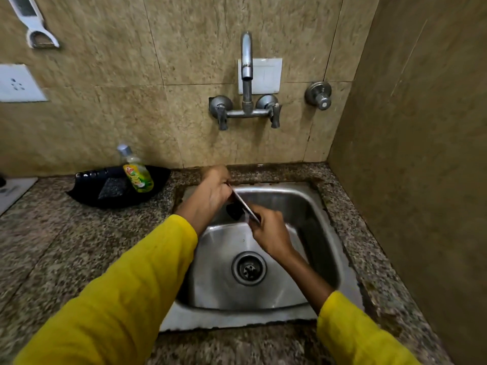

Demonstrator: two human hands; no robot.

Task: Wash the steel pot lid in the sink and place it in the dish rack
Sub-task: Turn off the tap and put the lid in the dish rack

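you are holding the steel pot lid (pixel 243 205) on edge over the far left part of the sink (pixel 287 198), so from the head view it shows as a thin tilted strip of metal running from far left to near right. your left hand (pixel 214 194) wraps its fingers around the lid's far end, and your right hand (pixel 271 234) closes its fingers on the near end; something dark sits under the lid between your hands, too blurred to name. both arms wear yellow sleeves (pixel 126 293) and reach in from the near side, the left one crossing the sink's left rim. the drain (pixel 248 268) lies bare in the basin's middle, just near of your right wrist. the tap (pixel 247 75) stands on the far wall above the sink, its spout well above the lid, with no water visibly running. a separate valve (pixel 319 95) sits on the wall to its right. on the granite counter (pixel 66 233) to the left of the sink, a black tray (pixel 89 192) holds a green dish soap bottle (pixel 135 169) leaning over a dark scrub pad (pixel 112 189). a white socket plate (pixel 18 84) and a white hanging tool (pixel 34 22) are on the far left wall. the right wall (pixel 421 154) stands close beside the sink.
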